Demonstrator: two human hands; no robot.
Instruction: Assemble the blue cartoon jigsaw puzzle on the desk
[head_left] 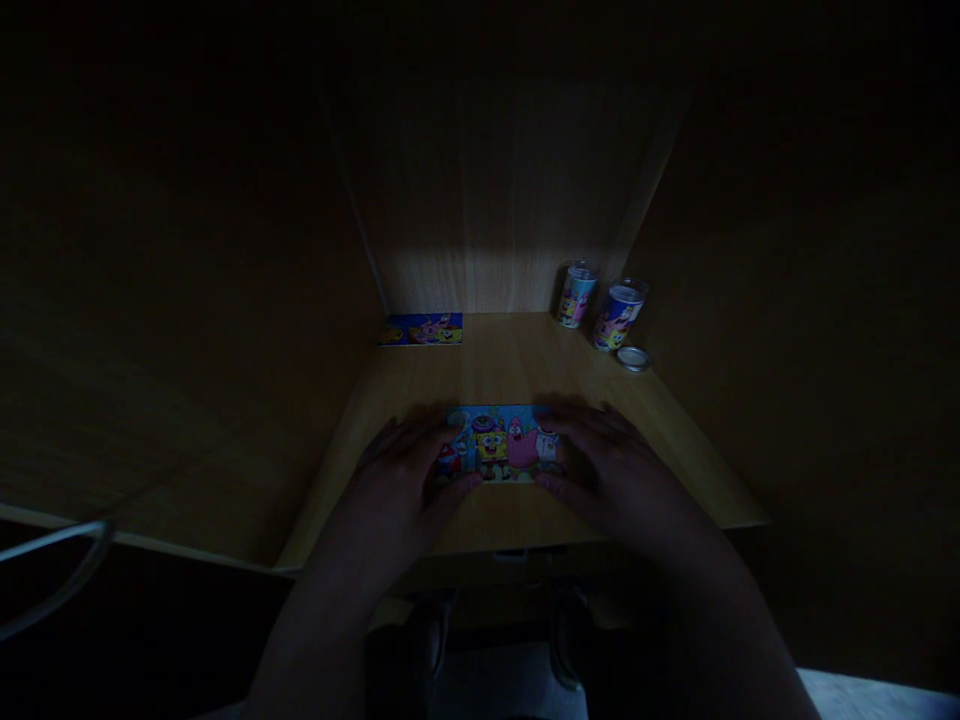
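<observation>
A flat rectangular panel with a bright cartoon picture (491,448) lies on the wooden surface in front of me. My left hand (409,465) curls round its left end, the thumb along the near edge and the fingers at the far left corner. At the right end my right hand (592,455) holds it the same way, thumb near and fingers far. Both hands touch the panel and cover its ends. The dim light hides whether it is made of separate pieces.
Another cartoon panel (421,330) lies at the back left. Two cartoon-printed canisters (576,296) with clear tops stand at the back right, a round metal lid (634,359) beside them. Wooden walls enclose the surface (502,365) at both sides and behind. A white cable (52,540) shows at lower left.
</observation>
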